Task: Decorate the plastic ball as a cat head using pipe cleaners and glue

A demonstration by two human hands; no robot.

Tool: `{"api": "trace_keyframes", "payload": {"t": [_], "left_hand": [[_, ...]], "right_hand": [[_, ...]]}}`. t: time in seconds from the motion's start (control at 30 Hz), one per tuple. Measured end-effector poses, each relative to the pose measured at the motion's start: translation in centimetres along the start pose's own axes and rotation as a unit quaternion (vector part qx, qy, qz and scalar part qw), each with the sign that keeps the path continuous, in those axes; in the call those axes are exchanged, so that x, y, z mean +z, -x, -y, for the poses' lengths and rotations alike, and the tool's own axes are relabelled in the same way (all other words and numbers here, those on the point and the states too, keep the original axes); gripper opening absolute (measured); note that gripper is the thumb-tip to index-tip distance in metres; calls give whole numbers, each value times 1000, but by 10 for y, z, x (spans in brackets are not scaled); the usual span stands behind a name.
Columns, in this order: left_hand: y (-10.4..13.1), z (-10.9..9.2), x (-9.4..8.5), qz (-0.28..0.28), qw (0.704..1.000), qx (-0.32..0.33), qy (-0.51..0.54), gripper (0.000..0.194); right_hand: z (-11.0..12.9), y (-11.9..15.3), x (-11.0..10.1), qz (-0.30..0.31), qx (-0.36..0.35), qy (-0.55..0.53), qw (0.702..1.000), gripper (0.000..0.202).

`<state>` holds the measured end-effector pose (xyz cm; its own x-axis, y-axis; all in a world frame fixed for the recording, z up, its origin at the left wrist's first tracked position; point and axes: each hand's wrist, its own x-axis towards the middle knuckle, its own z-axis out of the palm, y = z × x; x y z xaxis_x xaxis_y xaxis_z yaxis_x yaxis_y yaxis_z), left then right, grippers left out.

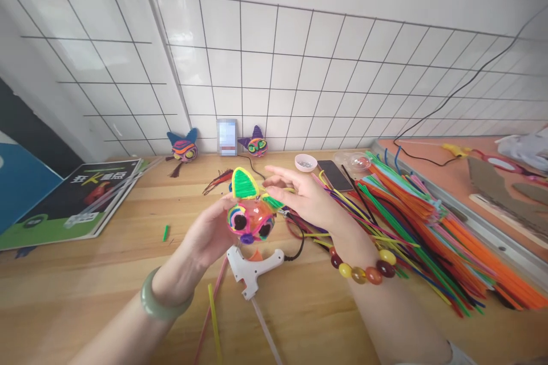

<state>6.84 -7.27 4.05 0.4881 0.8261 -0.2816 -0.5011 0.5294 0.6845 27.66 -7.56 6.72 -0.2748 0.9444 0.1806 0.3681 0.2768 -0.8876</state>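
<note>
A small cat head (250,222) made of colourful pipe cleaners over a clear ball is held up above the table. It has big dark eyes, a purple nose and a green ear with yellow edging (245,183). My left hand (213,228) wraps around its left side. At its upper right my right hand (299,194) holds the second green ear (273,201) between thumb and fingers; the hand hides part of this ear. Just below the head lies a white glue gun (254,268) with a glue stick in its back end.
Bundled pipe cleaners (428,228) cover the right side. Behind stand a phone (227,137) and two finished cat heads, one blue-eared (185,145), one purple-eared (257,142). A pink bowl (306,163) and dark phone (334,175) lie back right. Magazines (107,182) lie left.
</note>
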Motion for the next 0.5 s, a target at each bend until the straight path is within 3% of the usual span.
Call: {"api": "trace_keyframes", "payload": {"t": [0.13,0.27,0.4,0.5], "left_hand": [[2,-3,2,10,998,35,49,21],[3,-3,4,-7,995,70,67,21],[2,1,6,-5,993,99,67,16],[2,4,6,27,992,116,49,13]], "right_hand": [[5,0,5,13,30,-34,999,59],[9,-1,11,57,17,-67,996,33],[8,-2,16,31,49,-10,998,40],[5,-4,18,13,69,-41,997,39]]}}
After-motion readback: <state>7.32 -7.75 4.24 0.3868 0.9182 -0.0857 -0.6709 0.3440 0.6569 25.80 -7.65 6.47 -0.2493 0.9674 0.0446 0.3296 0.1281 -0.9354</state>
